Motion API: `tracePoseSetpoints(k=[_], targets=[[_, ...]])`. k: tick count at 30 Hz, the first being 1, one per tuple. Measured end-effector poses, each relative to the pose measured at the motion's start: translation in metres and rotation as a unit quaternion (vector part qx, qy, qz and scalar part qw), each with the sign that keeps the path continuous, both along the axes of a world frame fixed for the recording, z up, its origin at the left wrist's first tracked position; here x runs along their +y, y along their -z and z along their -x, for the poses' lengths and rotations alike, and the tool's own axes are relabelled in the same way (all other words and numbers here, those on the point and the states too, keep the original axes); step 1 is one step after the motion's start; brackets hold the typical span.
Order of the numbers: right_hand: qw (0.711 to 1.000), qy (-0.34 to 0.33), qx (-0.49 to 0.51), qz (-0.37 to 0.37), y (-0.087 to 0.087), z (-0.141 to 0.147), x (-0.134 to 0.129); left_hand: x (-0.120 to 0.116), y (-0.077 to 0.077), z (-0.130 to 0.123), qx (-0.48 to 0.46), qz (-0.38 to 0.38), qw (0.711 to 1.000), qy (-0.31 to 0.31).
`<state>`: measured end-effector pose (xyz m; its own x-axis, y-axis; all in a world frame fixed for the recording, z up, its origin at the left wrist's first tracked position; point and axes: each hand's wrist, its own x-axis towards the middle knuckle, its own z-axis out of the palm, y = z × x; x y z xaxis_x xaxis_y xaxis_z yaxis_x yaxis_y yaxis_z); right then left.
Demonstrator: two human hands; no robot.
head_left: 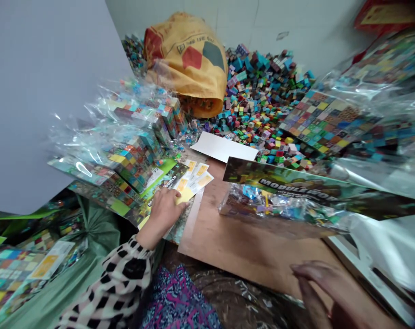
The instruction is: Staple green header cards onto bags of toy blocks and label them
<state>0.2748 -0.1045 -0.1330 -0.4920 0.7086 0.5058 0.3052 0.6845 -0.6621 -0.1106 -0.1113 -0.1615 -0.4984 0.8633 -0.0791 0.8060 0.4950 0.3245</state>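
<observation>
My left hand point(164, 211), in a black-spotted sleeve, lies with curled fingers over yellow-and-white paper slips point(196, 176), gripping their near end. Under them is a dark and green printed header card point(171, 176). At the lower right my right hand point(330, 290) hovers over the brown board point(234, 242), blurred, fingers apart and nothing visible in them. Beyond it, a clear plastic pack point(279, 205) of small colourful pieces sits on the board, its dark printed header card point(296, 185) slanting across the top.
Filled packs of patterned cubes point(135, 151) are stacked at the left. Behind lies a heap of loose cubes point(262, 100) with a yellow sack point(190, 64) on it. A white card point(224, 146) lies at the board's far edge. More packs point(330, 119) crowd the right, above a white device point(368, 274).
</observation>
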Motion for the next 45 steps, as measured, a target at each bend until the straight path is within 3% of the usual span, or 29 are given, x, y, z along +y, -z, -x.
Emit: tracePoseSetpoints(k=[2, 5, 13, 16, 20, 22, 24, 27, 29, 30, 31, 32, 34, 36, 39, 41, 45], targets=[[0.997, -0.042, -0.030, -0.057, -0.005, 0.020, -0.005, 0.008, 0.000, 0.000, 0.004, 0.008, 1.000, -0.010], [0.990, -0.053, -0.069, -0.110, -0.010, 0.038, -0.009, 0.020, -0.002, 0.001, 0.002, 0.010, 1.000, -0.017], [0.980, -0.110, -0.123, -0.114, -0.011, 0.053, -0.007, 0.040, -0.004, 0.006, -0.066, -0.028, 0.997, -0.034], [0.978, -0.119, -0.137, -0.104, -0.010, 0.059, -0.006, 0.033, -0.011, 0.005, -0.132, -0.053, 0.989, -0.037], [0.981, -0.131, -0.126, -0.061, -0.007, 0.070, -0.004, 0.006, -0.036, 0.000, -0.234, -0.076, 0.969, -0.031], [0.988, -0.121, -0.091, 0.014, -0.006, 0.080, -0.003, -0.013, -0.051, -0.005, -0.283, -0.069, 0.957, -0.018], [0.983, -0.083, -0.039, 0.161, -0.004, 0.092, -0.003, -0.031, -0.064, -0.014, -0.361, -0.064, 0.930, 0.004], [0.911, -0.054, 0.054, 0.405, 0.004, 0.113, -0.005, -0.051, -0.072, -0.033, -0.487, -0.021, 0.872, 0.040], [0.857, -0.088, 0.103, 0.498, 0.010, 0.122, -0.007, -0.058, -0.071, -0.047, -0.535, 0.024, 0.843, 0.048], [0.843, -0.099, 0.116, 0.516, 0.013, 0.124, -0.008, -0.060, -0.070, -0.054, -0.550, 0.040, 0.833, 0.052], [0.847, -0.092, 0.115, 0.510, 0.015, 0.123, -0.010, -0.060, -0.069, -0.061, -0.559, 0.050, 0.825, 0.060], [0.869, -0.065, 0.099, 0.480, 0.016, 0.121, -0.012, -0.060, -0.068, -0.066, -0.564, 0.053, 0.821, 0.071], [0.935, 0.015, 0.032, 0.353, 0.011, 0.111, -0.016, -0.057, -0.067, -0.075, -0.563, 0.054, 0.818, 0.100], [0.976, 0.053, -0.037, 0.208, 0.000, 0.099, -0.019, -0.053, -0.068, -0.082, -0.552, 0.058, 0.822, 0.128], [0.992, -0.016, -0.058, 0.108, -0.019, 0.088, -0.021, -0.048, -0.071, -0.089, -0.519, 0.061, 0.836, 0.168], [0.993, -0.058, -0.044, 0.096, -0.028, 0.085, -0.021, -0.045, -0.073, -0.093, -0.490, 0.043, 0.845, 0.210], [0.992, -0.081, -0.011, 0.100, -0.031, 0.086, -0.020, -0.040, -0.076, -0.098, -0.424, -0.019, 0.852, 0.306]])
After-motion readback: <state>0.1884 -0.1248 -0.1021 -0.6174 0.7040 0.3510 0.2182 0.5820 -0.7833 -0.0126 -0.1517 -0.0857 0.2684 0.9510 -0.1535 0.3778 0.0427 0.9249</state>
